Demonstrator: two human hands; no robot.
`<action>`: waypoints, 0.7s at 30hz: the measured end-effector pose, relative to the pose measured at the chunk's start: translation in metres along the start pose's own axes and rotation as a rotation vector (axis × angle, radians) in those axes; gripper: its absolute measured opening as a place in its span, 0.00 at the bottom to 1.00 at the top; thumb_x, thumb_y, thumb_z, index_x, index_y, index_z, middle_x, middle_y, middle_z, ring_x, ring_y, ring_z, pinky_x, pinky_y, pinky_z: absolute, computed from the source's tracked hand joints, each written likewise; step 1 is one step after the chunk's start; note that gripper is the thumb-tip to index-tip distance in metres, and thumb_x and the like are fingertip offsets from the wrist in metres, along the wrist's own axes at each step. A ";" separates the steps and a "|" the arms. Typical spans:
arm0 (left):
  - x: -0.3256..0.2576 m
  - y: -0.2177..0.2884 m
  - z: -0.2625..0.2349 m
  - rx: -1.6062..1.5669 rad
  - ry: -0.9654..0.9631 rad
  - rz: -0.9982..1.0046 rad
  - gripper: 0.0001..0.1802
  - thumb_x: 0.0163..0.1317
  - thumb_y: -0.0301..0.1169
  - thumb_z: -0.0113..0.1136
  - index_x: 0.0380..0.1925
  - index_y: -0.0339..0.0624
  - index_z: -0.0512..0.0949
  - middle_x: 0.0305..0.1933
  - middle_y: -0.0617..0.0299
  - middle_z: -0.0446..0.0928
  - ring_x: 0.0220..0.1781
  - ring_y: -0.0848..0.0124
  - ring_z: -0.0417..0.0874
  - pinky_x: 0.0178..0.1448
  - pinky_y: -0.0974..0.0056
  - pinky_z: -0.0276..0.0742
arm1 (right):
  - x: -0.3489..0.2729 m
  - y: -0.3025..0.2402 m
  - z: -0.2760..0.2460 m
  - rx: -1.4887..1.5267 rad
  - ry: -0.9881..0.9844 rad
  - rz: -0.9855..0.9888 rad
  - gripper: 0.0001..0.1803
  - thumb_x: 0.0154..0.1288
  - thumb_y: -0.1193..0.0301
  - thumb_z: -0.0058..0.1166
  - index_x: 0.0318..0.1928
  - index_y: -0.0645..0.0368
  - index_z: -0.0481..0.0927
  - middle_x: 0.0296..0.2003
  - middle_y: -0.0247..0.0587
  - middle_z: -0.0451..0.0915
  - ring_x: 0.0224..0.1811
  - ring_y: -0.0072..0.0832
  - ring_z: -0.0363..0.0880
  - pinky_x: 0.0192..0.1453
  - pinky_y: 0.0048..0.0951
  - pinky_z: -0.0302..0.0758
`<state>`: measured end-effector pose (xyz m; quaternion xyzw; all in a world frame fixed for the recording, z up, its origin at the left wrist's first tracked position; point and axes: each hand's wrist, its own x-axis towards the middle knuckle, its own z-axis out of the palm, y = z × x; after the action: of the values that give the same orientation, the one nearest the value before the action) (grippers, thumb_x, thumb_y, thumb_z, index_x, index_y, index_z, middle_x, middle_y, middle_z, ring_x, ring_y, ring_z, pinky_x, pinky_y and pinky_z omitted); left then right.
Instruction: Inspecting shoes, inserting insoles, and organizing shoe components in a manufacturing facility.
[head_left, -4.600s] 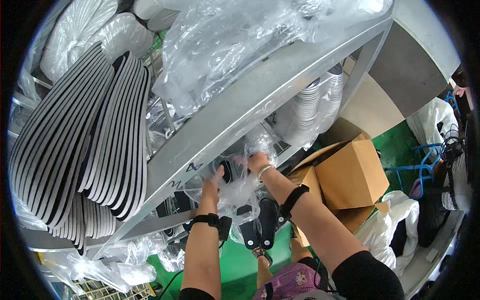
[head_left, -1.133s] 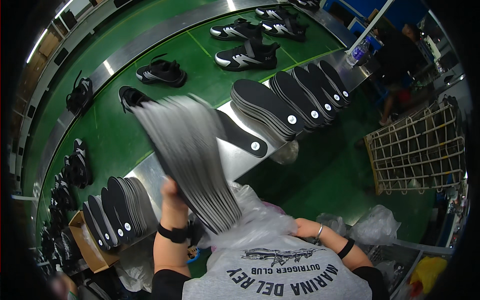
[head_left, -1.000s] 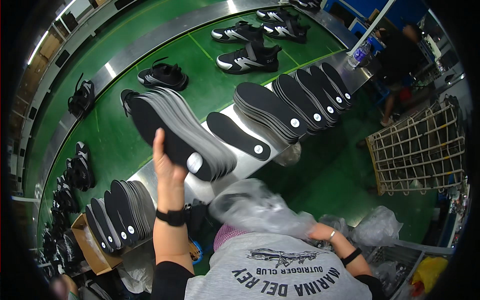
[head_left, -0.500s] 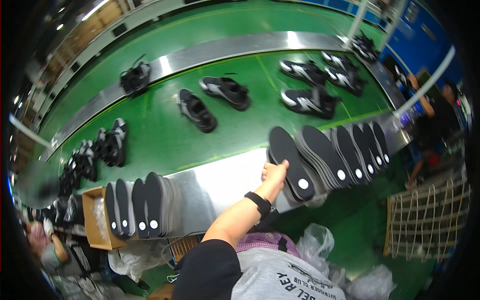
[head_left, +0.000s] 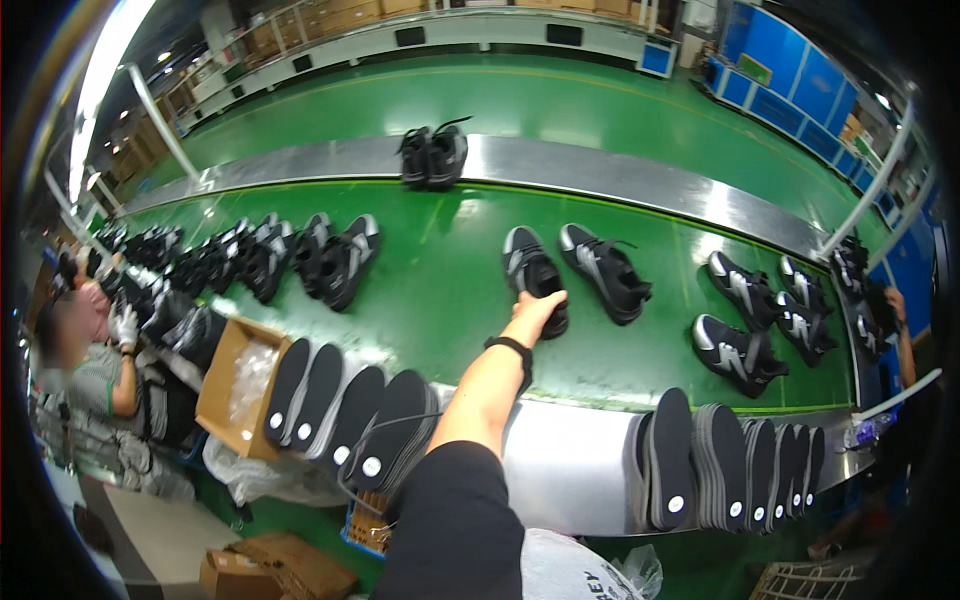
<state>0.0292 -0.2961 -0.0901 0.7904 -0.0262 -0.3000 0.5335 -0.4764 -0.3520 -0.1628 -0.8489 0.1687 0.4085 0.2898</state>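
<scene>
My left hand (head_left: 540, 312), with a dark band on its wrist, reaches over the green surface and is closed on the heel collar of a black-and-silver sneaker (head_left: 522, 252). Its thumb lies at the shoe opening; the other fingers are partly hidden. Just right of it lies a matching sneaker (head_left: 605, 275), untouched. On the metal ledge nearer me, black insoles with white round dots stand in stacks: a right group (head_left: 670, 460) and a left group (head_left: 360, 410). My right hand is out of view.
Several sneakers (head_left: 745, 350) sit to the right, and rows of shoes (head_left: 345, 265) to the left. A pair (head_left: 430, 158) stands on the far metal strip. An open carton (head_left: 225, 400) holds clear plastic. A cable crosses the left insoles. Co-workers are at both sides.
My left hand has left the insole stack on the right and moved forward to a sneaker's heel. The view has swung left, so the shoes and insoles appear farther right.
</scene>
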 end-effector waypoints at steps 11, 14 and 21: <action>0.041 0.054 0.060 0.058 -0.417 0.000 0.36 0.41 0.23 0.51 0.57 0.39 0.57 0.48 0.48 0.71 0.48 0.61 0.74 0.52 0.63 0.67 | -0.062 0.065 -0.031 0.176 0.104 0.225 0.20 0.46 0.63 0.48 0.42 0.57 0.76 0.39 0.50 0.76 0.42 0.42 0.75 0.46 0.35 0.70; 0.078 0.019 0.038 0.348 -0.615 0.441 0.29 0.40 0.22 0.54 0.49 0.42 0.68 0.42 0.60 0.74 0.42 0.67 0.74 0.46 0.61 0.70 | -0.021 0.051 -0.064 0.102 0.087 0.060 0.20 0.46 0.63 0.49 0.42 0.57 0.76 0.39 0.50 0.76 0.42 0.41 0.75 0.47 0.34 0.70; -0.081 0.053 0.157 0.256 -0.793 0.183 0.41 0.36 0.28 0.62 0.56 0.36 0.58 0.46 0.47 0.72 0.49 0.57 0.72 0.55 0.62 0.65 | 0.029 0.050 -0.141 -0.076 0.033 -0.138 0.20 0.46 0.63 0.49 0.42 0.56 0.76 0.39 0.49 0.76 0.43 0.41 0.75 0.47 0.34 0.70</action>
<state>-0.1015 -0.4198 -0.0479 0.6680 -0.3366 -0.5266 0.4040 -0.4010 -0.4807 -0.1327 -0.8755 0.0990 0.3797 0.2819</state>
